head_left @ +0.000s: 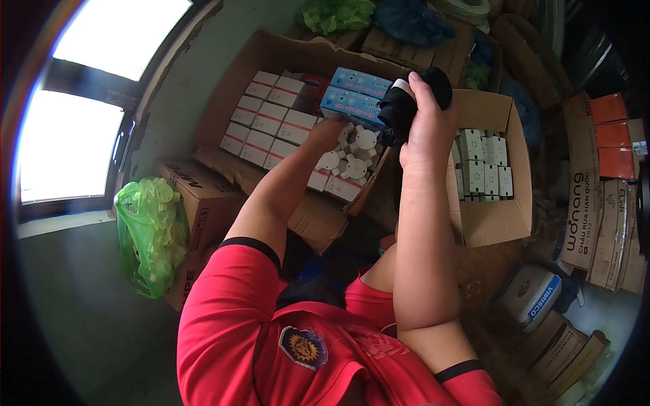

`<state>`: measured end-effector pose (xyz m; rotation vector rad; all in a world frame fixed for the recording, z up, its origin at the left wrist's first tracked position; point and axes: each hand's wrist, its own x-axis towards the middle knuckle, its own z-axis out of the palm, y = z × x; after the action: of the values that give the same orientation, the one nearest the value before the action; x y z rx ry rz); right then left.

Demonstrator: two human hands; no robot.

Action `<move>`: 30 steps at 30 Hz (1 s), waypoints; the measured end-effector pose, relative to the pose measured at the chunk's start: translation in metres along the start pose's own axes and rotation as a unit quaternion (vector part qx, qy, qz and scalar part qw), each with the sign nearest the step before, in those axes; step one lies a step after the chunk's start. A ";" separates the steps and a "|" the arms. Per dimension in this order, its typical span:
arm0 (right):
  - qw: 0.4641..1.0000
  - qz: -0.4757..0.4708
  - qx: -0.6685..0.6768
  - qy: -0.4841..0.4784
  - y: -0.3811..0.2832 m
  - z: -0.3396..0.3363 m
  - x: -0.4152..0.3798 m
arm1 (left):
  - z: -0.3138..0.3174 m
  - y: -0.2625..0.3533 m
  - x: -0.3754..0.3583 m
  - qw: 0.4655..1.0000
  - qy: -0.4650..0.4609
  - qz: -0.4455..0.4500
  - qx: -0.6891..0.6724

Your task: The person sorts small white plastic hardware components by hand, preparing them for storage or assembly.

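My right hand [428,118] is raised over the right edge of a large open carton [261,177]. It is closed around a bundle of black, rounded parts [397,111] with a small white piece among them; their exact kind I cannot tell. Lower and to the left, my left hand [328,133] reaches into the carton, its fingers mostly hidden. Right beside it lie white round junction boxes [356,166] in a loose heap. Just beyond are two stacked blue printed boxes [351,101]. Rows of small white boxes [271,116] fill the carton's left side.
A smaller open carton [497,227] with white rectangular electrical boxes [484,159] stands to the right. Green bags [152,233] of parts rest on a closed carton [203,203] by the window. Flattened cartons [586,203] and orange boxes [613,135] line the far right.
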<state>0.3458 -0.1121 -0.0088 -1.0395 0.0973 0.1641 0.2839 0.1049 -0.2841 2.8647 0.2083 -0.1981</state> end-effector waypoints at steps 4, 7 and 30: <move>1.000 0.016 0.011 -0.013 -0.004 0.001 -0.002 | -0.001 0.002 -0.001 1.000 0.003 -0.006 -0.009; 1.000 0.023 0.008 -0.013 -0.003 0.002 -0.003 | -0.006 0.006 -0.002 1.000 0.010 -0.010 -0.027; 1.000 0.014 -0.013 -0.018 0.017 0.005 0.005 | -0.053 0.019 -0.069 0.981 0.140 0.003 -0.134</move>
<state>0.3482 -0.0991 -0.0217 -1.0614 0.0772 0.2107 0.2251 0.0927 -0.2178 2.6132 0.2585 0.2209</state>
